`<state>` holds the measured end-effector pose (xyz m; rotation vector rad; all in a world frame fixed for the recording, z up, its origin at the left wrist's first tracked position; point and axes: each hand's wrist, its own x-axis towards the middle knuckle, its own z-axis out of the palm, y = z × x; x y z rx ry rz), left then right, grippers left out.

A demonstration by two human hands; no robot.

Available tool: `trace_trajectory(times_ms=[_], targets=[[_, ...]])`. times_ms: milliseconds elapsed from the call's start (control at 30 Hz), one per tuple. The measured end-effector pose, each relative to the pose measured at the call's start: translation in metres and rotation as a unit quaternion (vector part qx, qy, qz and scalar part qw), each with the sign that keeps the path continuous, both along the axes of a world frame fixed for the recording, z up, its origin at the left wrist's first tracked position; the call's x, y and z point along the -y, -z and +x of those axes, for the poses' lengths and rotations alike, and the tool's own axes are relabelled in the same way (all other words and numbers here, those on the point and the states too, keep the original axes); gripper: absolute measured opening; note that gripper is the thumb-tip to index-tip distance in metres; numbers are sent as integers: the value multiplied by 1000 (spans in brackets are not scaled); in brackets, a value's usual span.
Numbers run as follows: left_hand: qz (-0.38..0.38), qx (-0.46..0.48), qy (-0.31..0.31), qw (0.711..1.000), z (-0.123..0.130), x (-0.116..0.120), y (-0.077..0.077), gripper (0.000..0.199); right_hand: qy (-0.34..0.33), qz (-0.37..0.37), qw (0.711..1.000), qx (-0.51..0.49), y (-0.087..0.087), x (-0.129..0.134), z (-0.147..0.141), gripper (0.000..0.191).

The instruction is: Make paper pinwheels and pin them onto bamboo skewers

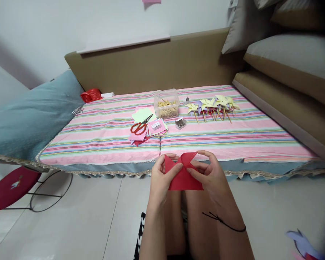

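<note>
A square of red paper, slit from its corners, is held between my two hands in front of the sofa. My left hand pinches its left side, the thumb pressed near the middle. On the other side my right hand grips the paper, thumb close to the centre and index finger at the upper right corner. One flap at the top curls inward to the middle. The fingers behind the paper are partly hidden.
On the striped cloth lie red-handled scissors, coloured paper sheets, a clear box of wooden sticks, a small box of pins and several paper pinwheels. A red stool stands at left.
</note>
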<state>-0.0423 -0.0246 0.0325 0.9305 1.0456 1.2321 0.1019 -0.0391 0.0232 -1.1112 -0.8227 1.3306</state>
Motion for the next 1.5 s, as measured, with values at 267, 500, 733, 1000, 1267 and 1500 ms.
trace_trajectory(times_ms=[267,500,733,1000,1267,1500], targets=[[7,24,12,1000,-1,0,-3,22,7,-19,1000,7,3,1,3,65],[2,63,-10,998,0,-2,-2,50,-8,-12,1000,14,7,-3,2,66],[13,-11,14,1000,-4,-3,-1,12,-19,-15,999,28,7,-2,3,66],[33,-67,25,997,1,-2,-3,28,-25,-9,1000,14,5,-2,1,65],[130,-229,-35,964,3,-6,1,33,-9,-4,1000,25,7,-4,0,64],[83,-167,-55,981,4,-6,2,39,-8,-4,999,31,5,-4,-1,63]])
